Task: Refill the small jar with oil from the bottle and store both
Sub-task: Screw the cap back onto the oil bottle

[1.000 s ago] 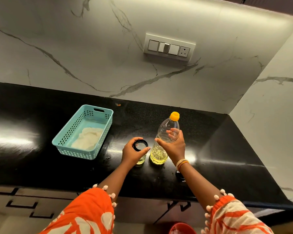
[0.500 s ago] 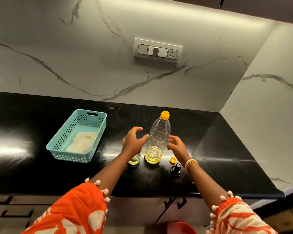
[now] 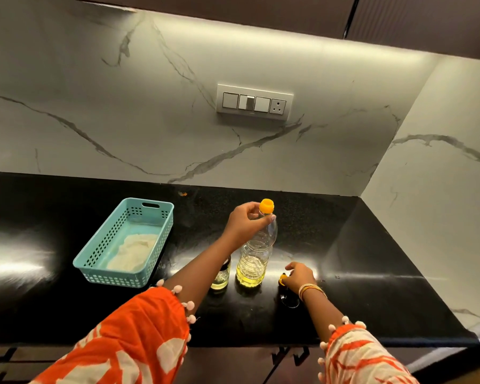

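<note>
While upright on the black table [image 3: 67, 300], oil bottle [image 3: 257, 253] gripped at the neck by left hand [image 3: 245, 224] just under its orange cap [image 3: 266, 205], small jar [image 3: 221, 277] touching its left side — right hand [image 3: 299, 274] curled on a small orange piece [image 3: 282, 279], teal basket [image 3: 126, 242] well left.

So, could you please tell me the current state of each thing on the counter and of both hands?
Oil bottle: upright, orange cap on, oil low.
Small jar: upright, partly hidden by the arm.
Basket: holds a pale cloth.
Left hand: holds the bottle's neck.
Right hand: curled over a small orange piece.
</note>
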